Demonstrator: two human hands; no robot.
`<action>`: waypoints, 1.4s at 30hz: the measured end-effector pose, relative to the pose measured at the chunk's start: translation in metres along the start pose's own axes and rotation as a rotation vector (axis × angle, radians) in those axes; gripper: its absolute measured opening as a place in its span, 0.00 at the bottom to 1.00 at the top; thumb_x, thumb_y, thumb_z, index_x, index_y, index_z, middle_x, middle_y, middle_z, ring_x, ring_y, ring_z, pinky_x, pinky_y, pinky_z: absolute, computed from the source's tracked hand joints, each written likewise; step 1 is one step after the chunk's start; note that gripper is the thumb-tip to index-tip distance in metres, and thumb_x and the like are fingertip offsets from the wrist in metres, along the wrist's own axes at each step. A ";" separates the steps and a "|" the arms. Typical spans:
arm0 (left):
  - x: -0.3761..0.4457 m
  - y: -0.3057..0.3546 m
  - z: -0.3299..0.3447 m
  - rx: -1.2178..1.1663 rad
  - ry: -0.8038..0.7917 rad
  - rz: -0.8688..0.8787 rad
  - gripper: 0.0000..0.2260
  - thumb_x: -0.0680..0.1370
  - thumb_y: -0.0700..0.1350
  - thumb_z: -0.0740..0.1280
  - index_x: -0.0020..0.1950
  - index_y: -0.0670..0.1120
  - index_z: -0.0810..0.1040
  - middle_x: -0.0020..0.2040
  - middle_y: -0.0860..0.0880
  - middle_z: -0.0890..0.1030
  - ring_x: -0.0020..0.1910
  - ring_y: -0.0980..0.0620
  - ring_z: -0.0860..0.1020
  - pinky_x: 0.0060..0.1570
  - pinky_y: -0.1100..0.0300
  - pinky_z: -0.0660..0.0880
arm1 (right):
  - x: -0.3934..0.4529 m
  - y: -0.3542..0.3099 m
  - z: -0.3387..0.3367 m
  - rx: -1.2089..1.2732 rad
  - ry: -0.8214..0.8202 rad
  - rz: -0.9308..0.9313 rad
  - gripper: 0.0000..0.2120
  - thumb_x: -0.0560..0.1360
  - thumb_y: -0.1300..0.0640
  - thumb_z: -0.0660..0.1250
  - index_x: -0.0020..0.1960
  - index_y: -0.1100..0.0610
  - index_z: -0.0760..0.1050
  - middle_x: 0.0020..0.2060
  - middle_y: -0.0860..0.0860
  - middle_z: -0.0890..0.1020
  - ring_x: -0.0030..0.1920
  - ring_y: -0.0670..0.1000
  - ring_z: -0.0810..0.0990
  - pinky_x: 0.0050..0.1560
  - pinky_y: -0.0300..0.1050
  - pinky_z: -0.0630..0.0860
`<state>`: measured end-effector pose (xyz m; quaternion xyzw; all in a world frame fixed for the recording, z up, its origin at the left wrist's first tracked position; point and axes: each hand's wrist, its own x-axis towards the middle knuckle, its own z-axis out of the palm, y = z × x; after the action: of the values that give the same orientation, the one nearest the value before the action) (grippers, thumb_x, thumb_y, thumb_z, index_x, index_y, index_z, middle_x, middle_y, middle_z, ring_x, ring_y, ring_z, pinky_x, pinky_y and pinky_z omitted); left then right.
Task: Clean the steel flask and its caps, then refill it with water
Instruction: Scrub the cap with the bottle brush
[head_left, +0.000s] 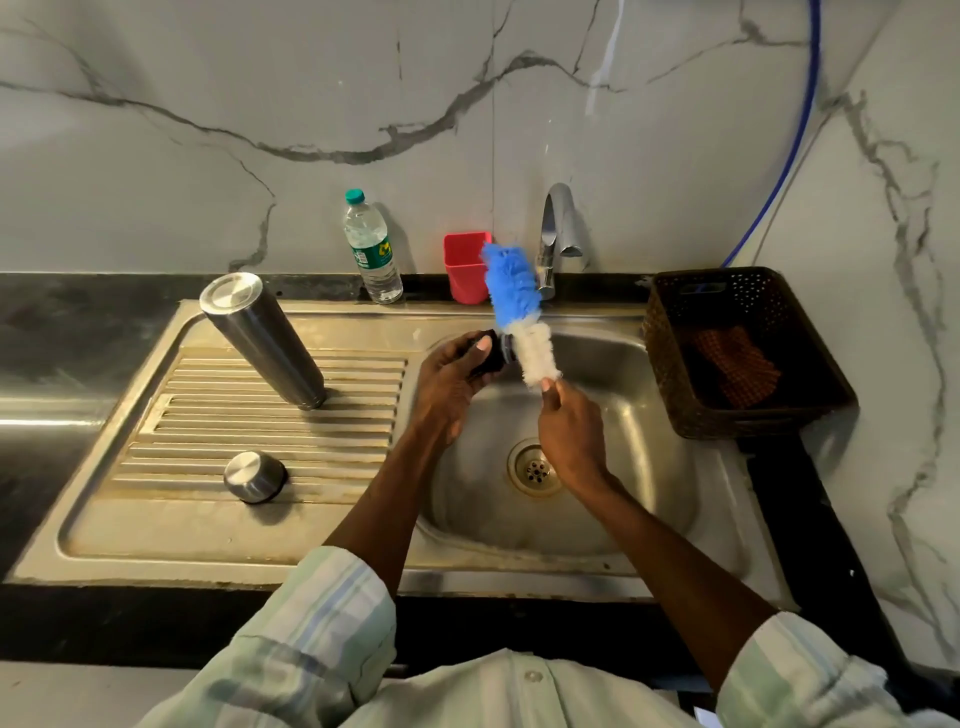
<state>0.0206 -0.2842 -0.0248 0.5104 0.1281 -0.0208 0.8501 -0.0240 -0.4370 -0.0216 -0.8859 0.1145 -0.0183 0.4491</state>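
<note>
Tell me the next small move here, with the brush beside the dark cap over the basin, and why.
Probably work the brush bristles against the dark cap. The left hand holds that cap over the sink basin, the right hand grips the brush at its lower end, and the white bristles already sit beside the cap. The steel flask and the steel cap wait on the drainboard.

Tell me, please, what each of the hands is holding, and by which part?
Left hand grips a small dark cap around its side; right hand pinches the bottle brush by its handle, just below the white bristles.
</note>
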 end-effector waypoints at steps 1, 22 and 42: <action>0.001 0.000 0.000 -0.019 0.019 -0.004 0.08 0.78 0.36 0.68 0.56 0.39 0.80 0.53 0.40 0.84 0.54 0.40 0.82 0.55 0.47 0.80 | -0.006 0.000 0.000 -0.009 -0.013 -0.039 0.15 0.83 0.50 0.55 0.54 0.56 0.77 0.48 0.56 0.83 0.48 0.58 0.80 0.43 0.46 0.70; -0.001 0.001 0.005 -0.243 0.109 0.013 0.06 0.78 0.35 0.68 0.55 0.38 0.78 0.52 0.39 0.84 0.52 0.42 0.83 0.44 0.54 0.82 | -0.014 0.003 0.013 0.164 -0.160 0.123 0.16 0.82 0.50 0.57 0.39 0.55 0.74 0.32 0.51 0.77 0.35 0.54 0.75 0.38 0.47 0.70; -0.016 -0.008 0.009 0.418 0.207 0.389 0.17 0.72 0.39 0.76 0.58 0.41 0.76 0.51 0.49 0.82 0.50 0.58 0.82 0.50 0.61 0.79 | -0.027 -0.015 0.017 0.467 -0.209 0.379 0.15 0.79 0.55 0.59 0.36 0.57 0.75 0.23 0.50 0.70 0.18 0.46 0.63 0.21 0.37 0.58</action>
<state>0.0050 -0.2972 -0.0242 0.6888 0.1068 0.1687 0.6970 -0.0457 -0.4088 -0.0179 -0.7190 0.2233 0.1310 0.6450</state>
